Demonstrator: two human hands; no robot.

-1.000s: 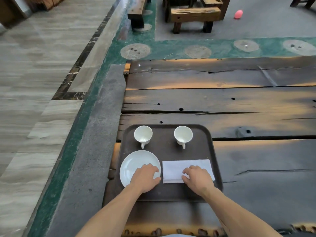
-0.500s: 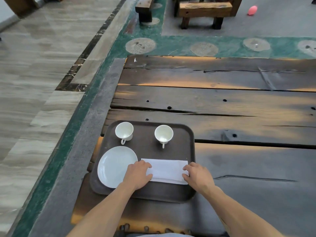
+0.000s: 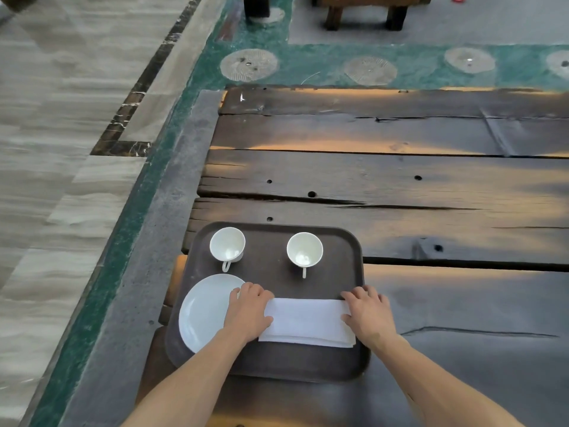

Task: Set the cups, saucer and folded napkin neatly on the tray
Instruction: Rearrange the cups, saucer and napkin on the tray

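A dark brown tray [image 3: 268, 272] lies at the near left corner of the wooden table. Two white cups stand upright along its far side, the left cup [image 3: 227, 243] and the right cup [image 3: 304, 249], both with handles pointing toward me. A white saucer [image 3: 204, 312] sits at the tray's front left. Beside it, at the front right, the folded white napkin [image 3: 308, 322] lies flat. My left hand [image 3: 249, 312] grips the napkin's left end and partly covers the saucer's right edge. My right hand [image 3: 366, 315] grips the right end, by the tray's right rim.
The dark plank table [image 3: 400, 186] stretches far and to the right of the tray. Its left edge runs just beside the tray, above a grey stone strip [image 3: 172, 229] and tiled floor. A wooden bench [image 3: 363, 7] stands beyond the table.
My left hand has left the saucer and settled on the napkin's left end. My right hand has shifted outward to the right end. The cups and saucer stay put.
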